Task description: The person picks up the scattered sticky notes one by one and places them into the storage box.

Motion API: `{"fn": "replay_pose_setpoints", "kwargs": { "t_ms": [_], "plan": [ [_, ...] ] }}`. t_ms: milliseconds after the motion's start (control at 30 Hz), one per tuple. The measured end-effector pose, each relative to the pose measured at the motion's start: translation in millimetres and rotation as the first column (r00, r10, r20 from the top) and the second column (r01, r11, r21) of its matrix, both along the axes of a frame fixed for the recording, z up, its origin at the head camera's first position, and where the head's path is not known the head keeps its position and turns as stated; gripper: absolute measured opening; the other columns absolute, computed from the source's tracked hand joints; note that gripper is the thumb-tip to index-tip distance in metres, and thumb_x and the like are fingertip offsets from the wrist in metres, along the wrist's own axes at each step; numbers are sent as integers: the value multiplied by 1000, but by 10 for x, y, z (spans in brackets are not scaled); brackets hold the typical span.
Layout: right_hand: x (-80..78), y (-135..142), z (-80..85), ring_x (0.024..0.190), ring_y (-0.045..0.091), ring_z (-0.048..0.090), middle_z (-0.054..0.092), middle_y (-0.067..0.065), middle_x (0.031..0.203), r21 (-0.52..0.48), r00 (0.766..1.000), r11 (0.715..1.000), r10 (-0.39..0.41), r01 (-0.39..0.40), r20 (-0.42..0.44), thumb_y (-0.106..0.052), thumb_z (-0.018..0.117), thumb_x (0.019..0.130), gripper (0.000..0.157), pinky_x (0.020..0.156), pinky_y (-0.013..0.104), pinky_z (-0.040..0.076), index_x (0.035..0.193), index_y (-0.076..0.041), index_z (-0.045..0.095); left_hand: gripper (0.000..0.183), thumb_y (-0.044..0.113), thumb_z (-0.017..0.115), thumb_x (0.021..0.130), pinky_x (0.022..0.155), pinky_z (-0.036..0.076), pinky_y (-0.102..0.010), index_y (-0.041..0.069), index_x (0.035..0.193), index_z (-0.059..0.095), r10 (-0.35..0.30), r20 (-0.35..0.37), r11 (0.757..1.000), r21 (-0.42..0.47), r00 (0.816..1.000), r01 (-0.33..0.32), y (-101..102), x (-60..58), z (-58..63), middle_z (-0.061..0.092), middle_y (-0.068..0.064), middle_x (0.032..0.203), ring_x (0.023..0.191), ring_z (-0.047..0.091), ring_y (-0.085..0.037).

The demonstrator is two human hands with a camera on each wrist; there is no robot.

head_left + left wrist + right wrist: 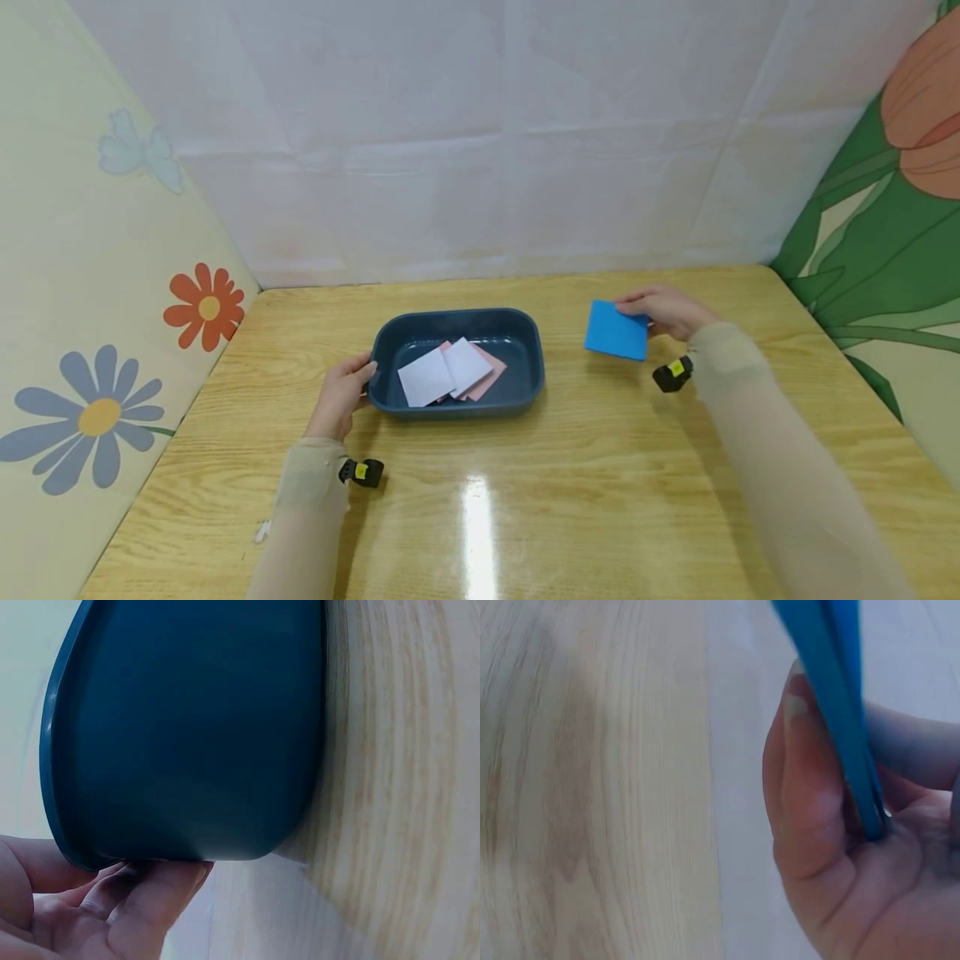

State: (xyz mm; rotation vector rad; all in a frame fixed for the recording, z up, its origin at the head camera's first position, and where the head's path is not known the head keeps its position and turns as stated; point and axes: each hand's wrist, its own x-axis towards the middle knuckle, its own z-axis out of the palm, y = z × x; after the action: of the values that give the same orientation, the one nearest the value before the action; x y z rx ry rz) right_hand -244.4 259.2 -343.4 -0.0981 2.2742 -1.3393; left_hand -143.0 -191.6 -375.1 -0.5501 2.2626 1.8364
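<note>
A dark blue rectangular basin [525,367] stands on the wooden table. Inside it lie white paper squares [426,377] and pink paper squares [492,378], overlapping one another. My left hand [341,398] grips the basin's left end, the thumb at the rim and the fingers [161,900] against the outer wall below it. To the right of the basin, my right hand [671,312] pinches a bright blue paper square [617,332] above the table. Seen edge-on in the right wrist view, the blue paper [840,712] shows two layers between thumb and fingers.
A white cloth wall [480,200] rises behind the table [570,500]. Flower-patterned panels flank it on the left [82,250] and right [892,250]. A small white scrap or chip [262,531] shows on the table beside my left forearm.
</note>
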Motion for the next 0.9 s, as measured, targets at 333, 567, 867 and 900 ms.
{"fn": "replay_pose_setpoints", "kwargs": {
  "t_ms": [333, 567, 867, 900],
  "plan": [
    [-22, -169, 76, 111, 30, 49, 40, 29, 139, -48, 1000, 999, 3, -3, -5, -17, 44, 105, 48, 90, 42, 47, 142, 12, 37, 46, 16, 38, 106, 96, 45, -39, 2, 150, 34, 5, 2, 1000, 5, 1000, -5, 3, -12, 1, 41, -19, 147, 120, 47, -28],
    [-38, -295, 128, 120, 36, 45, 36, 31, 143, -77, 1000, 997, -8, 9, 11, -15, 43, 105, 47, 94, 46, 45, 142, 12, 36, 45, 16, 39, 106, 93, 47, -37, 2, 149, 35, 8, 4, 1000, -2, 1000, -8, 6, -14, 5, 42, -19, 146, 118, 48, -27],
    [-64, -423, 143, 113, 31, 50, 40, 30, 141, -90, 1000, 996, -8, 8, 2, -15, 43, 104, 46, 87, 39, 49, 142, 12, 37, 45, 16, 38, 107, 92, 47, -36, 3, 150, 35, 2, 5, 1000, 0, 1000, -2, -4, -18, -5, 42, -18, 146, 118, 48, -27],
    [-64, -433, 145, 112, 31, 51, 40, 30, 141, -88, 1000, 996, -11, 11, 2, -15, 44, 104, 46, 87, 39, 49, 142, 12, 37, 45, 16, 38, 107, 92, 47, -36, 2, 150, 34, 1, 4, 1000, 0, 1000, -1, -4, -17, -5, 42, -18, 146, 118, 48, -27]
  ]
}}
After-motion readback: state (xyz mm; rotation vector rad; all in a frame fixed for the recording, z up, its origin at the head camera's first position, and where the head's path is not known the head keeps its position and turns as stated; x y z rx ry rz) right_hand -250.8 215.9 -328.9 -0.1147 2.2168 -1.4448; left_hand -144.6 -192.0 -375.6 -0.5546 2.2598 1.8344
